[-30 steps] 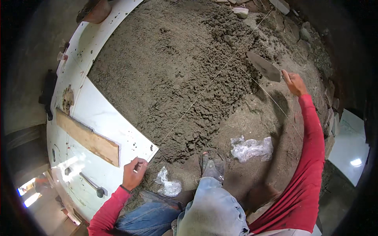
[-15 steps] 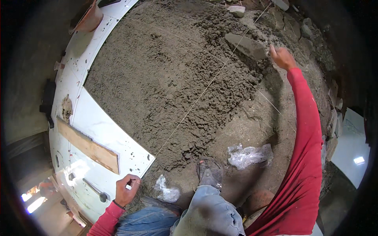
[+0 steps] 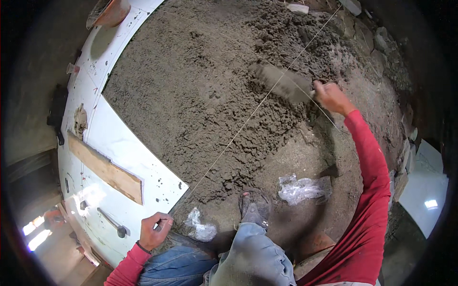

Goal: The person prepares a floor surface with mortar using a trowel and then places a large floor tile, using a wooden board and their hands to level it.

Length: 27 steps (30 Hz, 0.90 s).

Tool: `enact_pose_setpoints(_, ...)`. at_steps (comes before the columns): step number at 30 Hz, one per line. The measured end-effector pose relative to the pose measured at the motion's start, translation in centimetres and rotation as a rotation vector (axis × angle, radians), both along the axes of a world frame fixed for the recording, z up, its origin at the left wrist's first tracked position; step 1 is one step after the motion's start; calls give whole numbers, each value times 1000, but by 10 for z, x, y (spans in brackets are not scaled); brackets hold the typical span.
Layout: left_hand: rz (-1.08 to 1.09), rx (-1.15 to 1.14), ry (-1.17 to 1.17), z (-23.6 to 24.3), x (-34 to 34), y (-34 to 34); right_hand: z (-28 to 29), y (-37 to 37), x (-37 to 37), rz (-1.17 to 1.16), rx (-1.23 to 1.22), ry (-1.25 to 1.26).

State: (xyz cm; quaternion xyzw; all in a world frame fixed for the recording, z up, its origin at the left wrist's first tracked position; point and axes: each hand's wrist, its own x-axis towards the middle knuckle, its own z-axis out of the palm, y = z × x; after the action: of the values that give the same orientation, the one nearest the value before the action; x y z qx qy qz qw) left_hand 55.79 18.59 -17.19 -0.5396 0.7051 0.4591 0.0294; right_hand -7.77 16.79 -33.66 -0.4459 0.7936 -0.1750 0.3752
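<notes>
My right hand (image 3: 332, 97) is closed round the handle of a trowel (image 3: 281, 83). The trowel's long grey blade points left, smeared by motion, over the wet mortar (image 3: 200, 95). A thin string (image 3: 248, 108) runs slantwise above the mortar and crosses in front of the blade. Near the corner of the white tiles (image 3: 129, 157), my left hand (image 3: 155, 230) is curled, thumb against fingers. A small pale spot shows in its grip, but I cannot make out what it is.
On the tiles lie a wooden board (image 3: 105, 167), a hammer (image 3: 113, 223) and an orange bucket (image 3: 113, 12) at the far left. Crumpled clear plastic (image 3: 303, 189) lies right of my sandalled foot (image 3: 255, 207), with another plastic piece (image 3: 200, 226) left of it. Stones (image 3: 377, 57) line the right.
My right hand has come down slightly and nearer, and the trowel blade has swept left and down across the mortar. My left hand stays nearly in place. The view has shifted slightly.
</notes>
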Motion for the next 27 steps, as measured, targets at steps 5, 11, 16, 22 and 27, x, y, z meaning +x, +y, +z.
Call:
enact_pose_setpoints(5, -27, 9, 15, -2, -3, -4, 3, -47, -28, 125, -53, 346)
enact_pose_setpoints(11, -20, 36, -26, 5, -3, -5, 7, -107, -64, -192, -95, 446)
enact_pose_setpoints(16, -47, 134, 4, -3, -15, -11, -25, -35, -163, -339, -265, 131)
enact_pose_setpoints(22, -141, 44, -96, -30, -10, -7, 5, 57, -65, -849, -107, -312)
enact_pose_setpoints(27, -139, -22, -41, -46, -21, 7, -8, 13, -53, -880, -397, -358)
